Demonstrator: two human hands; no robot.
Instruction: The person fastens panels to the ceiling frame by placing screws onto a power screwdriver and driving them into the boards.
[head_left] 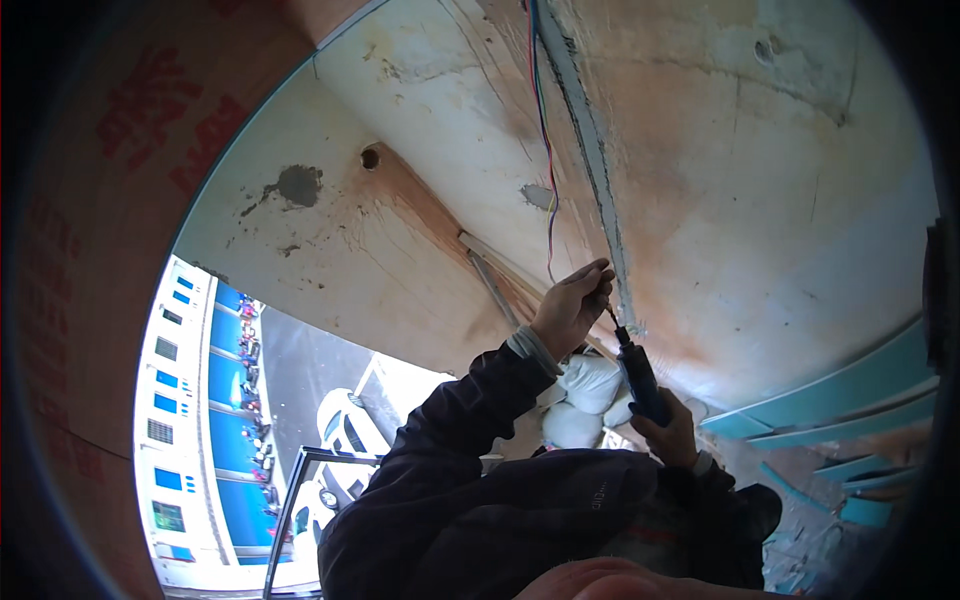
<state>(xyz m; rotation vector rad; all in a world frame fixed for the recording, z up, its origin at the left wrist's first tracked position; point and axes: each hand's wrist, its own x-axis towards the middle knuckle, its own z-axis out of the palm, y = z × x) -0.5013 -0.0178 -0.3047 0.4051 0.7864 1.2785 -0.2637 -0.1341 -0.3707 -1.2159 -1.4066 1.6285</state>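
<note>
Loosely, wires [548, 150] hang before a stained wall [740, 180].

Wires [547, 145] above hands [572, 310] [674, 434], sacks [574, 425] seemingly behind, free room right

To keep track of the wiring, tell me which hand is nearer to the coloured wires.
Left. The left hand is at the visible lower end of the coloured wires; the right hand is lower and farther right, gripping the dark tool.
</note>
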